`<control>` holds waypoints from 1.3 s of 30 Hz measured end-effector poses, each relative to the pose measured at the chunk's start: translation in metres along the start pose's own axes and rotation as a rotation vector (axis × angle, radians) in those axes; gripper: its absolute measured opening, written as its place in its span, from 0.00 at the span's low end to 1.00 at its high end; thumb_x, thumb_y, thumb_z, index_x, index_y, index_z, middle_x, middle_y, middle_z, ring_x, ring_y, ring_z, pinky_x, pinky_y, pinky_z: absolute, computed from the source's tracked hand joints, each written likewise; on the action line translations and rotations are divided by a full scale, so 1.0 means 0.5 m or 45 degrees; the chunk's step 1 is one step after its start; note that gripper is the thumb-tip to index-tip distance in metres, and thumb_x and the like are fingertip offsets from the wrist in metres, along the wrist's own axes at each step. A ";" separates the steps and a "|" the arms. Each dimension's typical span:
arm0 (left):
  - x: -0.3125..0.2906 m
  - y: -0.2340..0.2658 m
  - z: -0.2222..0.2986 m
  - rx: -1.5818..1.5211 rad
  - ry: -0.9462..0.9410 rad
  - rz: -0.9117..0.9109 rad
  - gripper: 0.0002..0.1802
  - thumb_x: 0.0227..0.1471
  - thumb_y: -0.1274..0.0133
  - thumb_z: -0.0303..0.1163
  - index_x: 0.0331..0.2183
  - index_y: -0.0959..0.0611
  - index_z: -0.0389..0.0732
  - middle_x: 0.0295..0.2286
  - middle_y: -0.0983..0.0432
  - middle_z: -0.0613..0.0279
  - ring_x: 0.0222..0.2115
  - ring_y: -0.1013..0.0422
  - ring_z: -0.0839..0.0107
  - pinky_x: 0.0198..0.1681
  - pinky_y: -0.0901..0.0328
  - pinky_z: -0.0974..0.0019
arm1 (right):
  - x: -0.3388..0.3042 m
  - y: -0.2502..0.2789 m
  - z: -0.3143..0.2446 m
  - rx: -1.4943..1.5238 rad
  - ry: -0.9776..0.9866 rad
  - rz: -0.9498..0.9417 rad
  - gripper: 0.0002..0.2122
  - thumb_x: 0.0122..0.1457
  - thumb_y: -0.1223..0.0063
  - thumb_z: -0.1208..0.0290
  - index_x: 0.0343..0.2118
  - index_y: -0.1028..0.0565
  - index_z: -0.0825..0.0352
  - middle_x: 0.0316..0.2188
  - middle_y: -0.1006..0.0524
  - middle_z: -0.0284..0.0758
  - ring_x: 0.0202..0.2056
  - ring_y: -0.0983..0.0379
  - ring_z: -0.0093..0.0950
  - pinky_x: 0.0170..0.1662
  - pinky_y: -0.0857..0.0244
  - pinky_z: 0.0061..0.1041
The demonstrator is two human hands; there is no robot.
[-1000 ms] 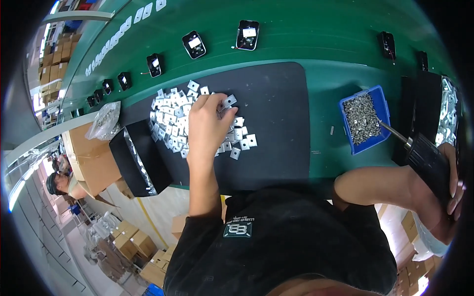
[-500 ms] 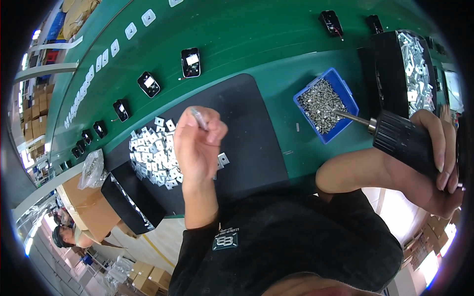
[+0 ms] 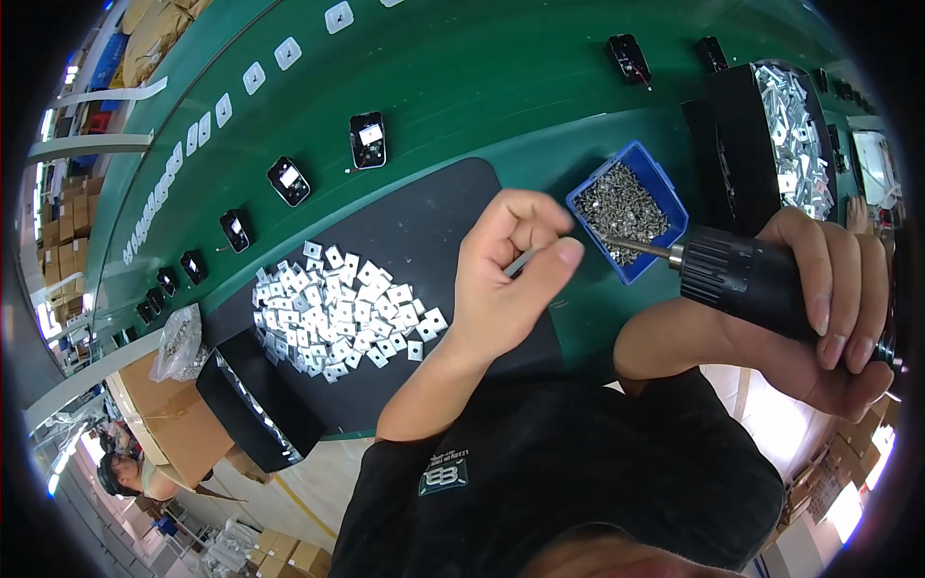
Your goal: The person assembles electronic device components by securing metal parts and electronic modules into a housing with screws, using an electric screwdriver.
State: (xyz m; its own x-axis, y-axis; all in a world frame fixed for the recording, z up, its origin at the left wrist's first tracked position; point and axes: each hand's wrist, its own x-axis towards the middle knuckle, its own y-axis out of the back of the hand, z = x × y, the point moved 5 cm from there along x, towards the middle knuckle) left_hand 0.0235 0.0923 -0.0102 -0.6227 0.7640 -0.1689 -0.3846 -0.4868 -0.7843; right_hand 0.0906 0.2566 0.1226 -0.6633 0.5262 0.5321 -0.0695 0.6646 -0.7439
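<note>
My left hand (image 3: 501, 289) is closed with a small flat metal plate (image 3: 520, 262) between its curled fingers and thumb. It hovers over the right edge of a black mat (image 3: 443, 207), close to the blue bin. Wrapped in my right hand (image 3: 836, 299) is a black electric screwdriver (image 3: 737, 273), pointing left. Its bit reaches into the blue bin (image 3: 672, 231), over the heap of small silver screws (image 3: 624, 207); whether a screw sits on the tip is too small to tell. Many square metal plates with a hole (image 3: 332, 308) lie heaped on the mat.
Along the green surface beyond the mat stand several open black device housings (image 3: 368, 142) and a row of white square pieces (image 3: 254, 79). A black box of metal plates (image 3: 792, 144) is at right. At left are another black box (image 3: 255, 395) and a plastic bag (image 3: 180, 342).
My left hand has moved right, away from above the plate pile toward the blue bin. The screwdriver has shifted left, its bit further across the screws.
</note>
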 end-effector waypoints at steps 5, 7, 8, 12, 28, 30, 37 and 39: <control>0.001 -0.035 0.056 1.020 -0.605 0.003 0.17 0.41 0.41 0.18 0.38 0.19 0.37 0.14 0.38 0.73 0.16 0.42 0.85 0.19 0.47 0.79 | -0.004 -0.009 0.014 0.065 0.054 -0.014 0.10 0.40 0.38 0.70 0.17 0.32 0.57 0.18 0.29 0.21 0.20 0.30 0.14 0.32 0.34 0.16; -0.002 -0.047 0.066 1.129 -0.632 0.041 0.11 0.40 0.41 0.18 0.31 0.16 0.35 0.17 0.36 0.70 0.18 0.42 0.83 0.21 0.48 0.78 | -0.001 -0.010 0.022 0.101 0.080 -0.023 0.11 0.40 0.38 0.70 0.17 0.32 0.57 0.18 0.29 0.22 0.20 0.29 0.14 0.32 0.34 0.16; -0.002 -0.047 0.070 1.130 -0.632 0.041 0.11 0.40 0.41 0.18 0.31 0.16 0.35 0.17 0.36 0.70 0.18 0.42 0.83 0.21 0.48 0.78 | -0.001 -0.009 0.026 0.118 0.093 -0.027 0.11 0.40 0.38 0.70 0.17 0.32 0.58 0.18 0.29 0.22 0.20 0.29 0.14 0.32 0.34 0.16; -0.012 -0.054 0.089 1.414 -0.821 0.016 0.14 0.36 0.39 0.18 0.32 0.16 0.34 0.17 0.32 0.67 0.16 0.40 0.81 0.19 0.46 0.77 | -0.011 -0.005 0.040 0.177 0.135 -0.023 0.11 0.41 0.36 0.70 0.16 0.32 0.58 0.18 0.29 0.23 0.20 0.29 0.15 0.32 0.34 0.16; 0.011 -0.050 0.107 1.782 -0.620 0.113 0.25 0.31 0.36 0.21 0.39 0.18 0.37 0.16 0.37 0.67 0.16 0.42 0.79 0.20 0.45 0.76 | 0.001 0.017 0.028 -0.096 0.025 -0.155 0.14 0.40 0.37 0.70 0.31 0.30 0.62 0.20 0.29 0.24 0.21 0.29 0.16 0.34 0.35 0.16; 0.018 -0.013 0.097 1.767 -0.492 0.154 0.30 0.34 0.38 0.21 0.45 0.22 0.39 0.21 0.37 0.67 0.19 0.43 0.80 0.22 0.44 0.77 | 0.011 0.030 0.021 -0.066 -0.191 -0.167 0.12 0.39 0.37 0.69 0.26 0.29 0.60 0.19 0.29 0.23 0.22 0.29 0.14 0.34 0.35 0.14; 0.010 0.079 0.068 1.678 -0.292 0.195 0.28 0.41 0.46 0.14 0.49 0.27 0.35 0.34 0.31 0.61 0.26 0.35 0.81 0.29 0.36 0.78 | -0.010 0.089 -0.024 -0.109 -0.076 -0.118 0.10 0.39 0.38 0.69 0.24 0.30 0.59 0.20 0.29 0.22 0.22 0.30 0.13 0.35 0.36 0.14; 0.010 0.093 0.059 1.513 -0.272 0.239 0.24 0.43 0.44 0.14 0.46 0.24 0.33 0.33 0.26 0.59 0.28 0.31 0.81 0.31 0.33 0.79 | -0.020 0.101 -0.032 -0.108 -0.074 -0.095 0.11 0.40 0.38 0.70 0.25 0.30 0.59 0.20 0.29 0.22 0.22 0.30 0.13 0.35 0.37 0.14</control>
State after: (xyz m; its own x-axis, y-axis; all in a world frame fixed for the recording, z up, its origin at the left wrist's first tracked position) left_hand -0.0175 0.0612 -0.0299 -0.7919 0.6098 -0.0319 -0.5905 -0.7514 0.2944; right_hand 0.1054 0.2935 0.0861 -0.7008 0.4434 0.5588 -0.0590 0.7447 -0.6648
